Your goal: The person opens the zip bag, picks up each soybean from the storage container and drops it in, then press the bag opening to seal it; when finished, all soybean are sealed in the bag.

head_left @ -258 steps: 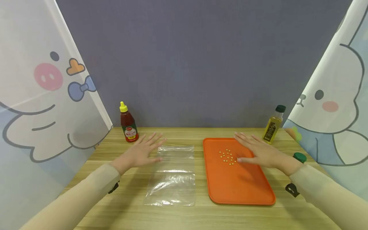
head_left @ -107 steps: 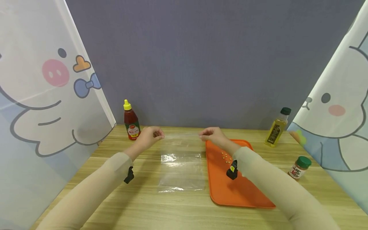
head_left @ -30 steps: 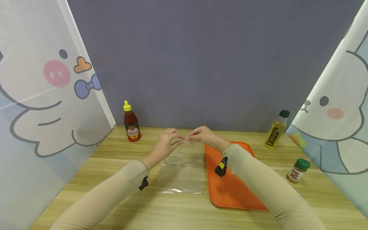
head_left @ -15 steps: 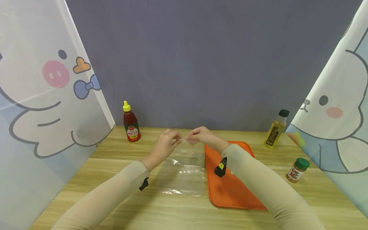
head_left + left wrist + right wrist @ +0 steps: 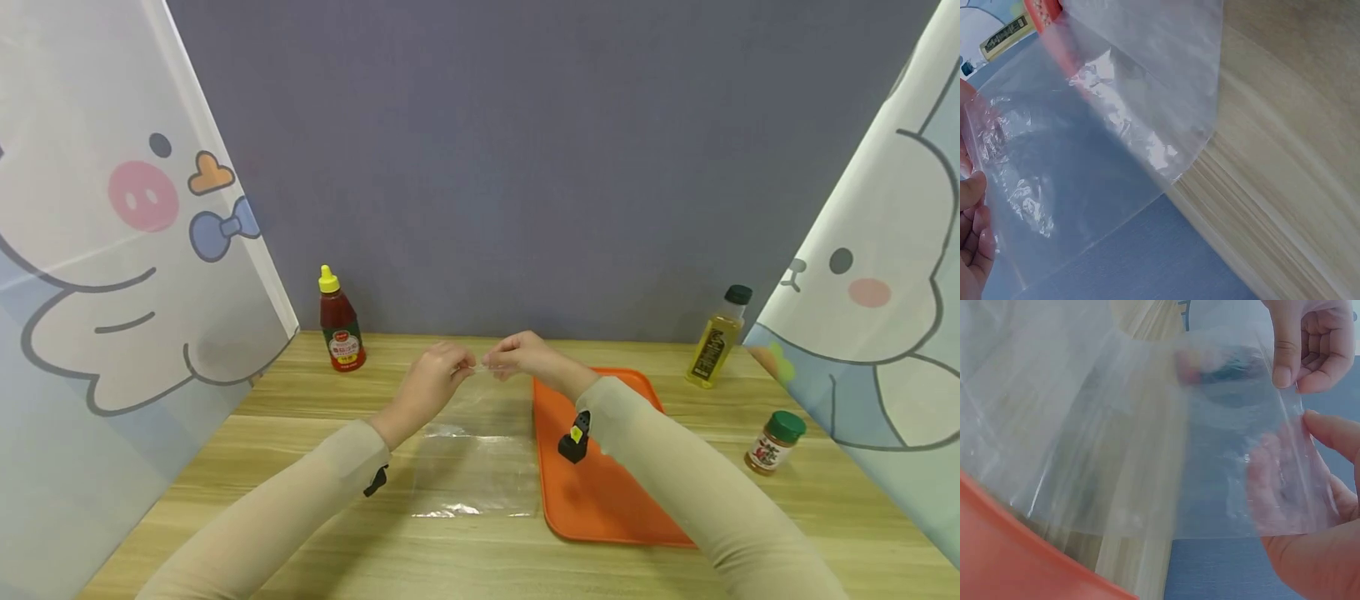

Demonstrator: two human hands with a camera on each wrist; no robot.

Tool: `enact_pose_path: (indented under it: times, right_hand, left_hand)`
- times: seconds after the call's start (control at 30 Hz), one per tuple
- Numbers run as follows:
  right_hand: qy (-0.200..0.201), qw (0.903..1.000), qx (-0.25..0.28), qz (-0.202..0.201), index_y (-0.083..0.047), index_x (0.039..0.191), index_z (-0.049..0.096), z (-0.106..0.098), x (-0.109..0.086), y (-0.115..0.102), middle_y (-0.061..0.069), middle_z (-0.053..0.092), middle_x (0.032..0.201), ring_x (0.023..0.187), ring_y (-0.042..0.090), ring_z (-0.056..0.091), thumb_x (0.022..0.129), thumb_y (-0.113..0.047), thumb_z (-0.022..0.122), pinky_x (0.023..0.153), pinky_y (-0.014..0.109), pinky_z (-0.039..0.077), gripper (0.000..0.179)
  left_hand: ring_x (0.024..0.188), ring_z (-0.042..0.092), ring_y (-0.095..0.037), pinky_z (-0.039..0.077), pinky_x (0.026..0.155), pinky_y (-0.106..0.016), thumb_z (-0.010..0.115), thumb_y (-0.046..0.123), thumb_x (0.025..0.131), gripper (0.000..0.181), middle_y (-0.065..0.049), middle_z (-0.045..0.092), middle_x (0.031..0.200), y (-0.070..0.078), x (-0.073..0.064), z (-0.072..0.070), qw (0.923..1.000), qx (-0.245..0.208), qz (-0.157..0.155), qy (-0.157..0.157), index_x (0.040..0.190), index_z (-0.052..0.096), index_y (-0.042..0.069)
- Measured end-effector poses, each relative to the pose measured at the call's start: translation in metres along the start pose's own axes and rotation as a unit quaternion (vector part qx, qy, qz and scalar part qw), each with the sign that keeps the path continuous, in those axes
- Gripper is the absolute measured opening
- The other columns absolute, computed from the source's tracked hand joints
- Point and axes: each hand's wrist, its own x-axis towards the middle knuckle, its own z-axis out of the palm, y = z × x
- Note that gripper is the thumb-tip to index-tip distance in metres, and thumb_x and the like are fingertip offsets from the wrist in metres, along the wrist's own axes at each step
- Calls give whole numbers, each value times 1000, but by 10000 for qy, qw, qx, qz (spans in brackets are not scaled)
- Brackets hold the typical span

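A clear plastic zip bag [image 5: 476, 475] hangs from both hands, its lower part reaching down over the wooden table. My left hand [image 5: 435, 375] pinches the bag's top edge between thumb and fingers. Close beside it, my right hand [image 5: 528, 354] grips the same edge near the middle. In the right wrist view, some right-hand fingers show through the film of the bag [image 5: 1222, 437], and the left thumb presses on the zip strip. The left wrist view has the bag [image 5: 1085, 156] stretched away from the fingers, smooth with shiny creases.
An orange tray [image 5: 600, 500] lies right of the bag, partly under the right forearm; small yellowish pieces show on it in the left wrist view. A red sauce bottle [image 5: 342, 333] stands back left. An oil bottle [image 5: 715, 346] and a green-capped jar [image 5: 772, 446] stand right.
The spread hands have come together and taken hold of the bag's top edge, raising it off the table. Lately the left fingers have closed in on the edge; the right hand is nearly still.
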Motion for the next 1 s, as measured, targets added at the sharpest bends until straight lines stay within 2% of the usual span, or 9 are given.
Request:
enact_pose_path:
  times: [0.1,0.2,0.3,0.53,0.7,0.83,1.0]
  right_hand:
    - [-138,9996,-264,-34,0,111,70,0,2,0,24,66,118,88,24,68,92,-19,66,85,37,56,27]
    - [-204,9984,-508,-133,-1,110,71,1,4,0,21,68,116,84,18,69,92,-20,66,88,40,56,27]
    - [-142,9980,-586,-177,-1,107,72,2,5,-2,20,70,113,79,16,69,91,-21,67,85,39,57,26]
    - [14,9983,-574,-44,-2,103,74,5,6,-4,19,71,111,79,17,70,90,-20,68,79,34,58,24]
    - [30,9982,-595,-93,-1,100,75,5,7,-4,20,71,109,80,20,71,89,-20,69,80,36,58,23]
    - [7,9980,-614,-155,1,101,74,4,7,-4,21,71,106,89,32,71,90,-19,68,83,38,57,23]
    - [-50,9968,-786,-144,2,100,73,4,8,-3,17,74,98,89,31,71,90,-16,69,87,39,56,21]
  left_hand:
    - [81,65,-16,55,70,-27,76,5,81,13,-3,70,89,0,-1,-1,9998,123,137,-12,92,69,8]
    - [85,66,-18,56,74,-27,75,6,83,13,-4,70,91,0,-1,-1,9993,262,266,-40,94,69,7]
    - [86,67,-18,56,75,-27,75,6,82,14,-4,70,90,-1,0,0,9981,436,423,-46,95,69,6]
    - [85,66,-17,56,77,-27,76,5,82,14,-3,70,89,-4,1,1,9931,828,825,11,93,69,6]
    - [83,65,-16,56,77,-26,76,6,81,11,-2,70,87,-5,1,0,9913,910,947,69,90,70,6]
    - [83,65,-15,56,76,-25,78,4,78,12,-1,69,86,-6,1,1,9889,952,1124,182,88,71,7]
    - [82,63,-14,55,74,-24,76,5,80,9,0,67,86,-8,1,1,9881,895,1241,186,88,72,8]
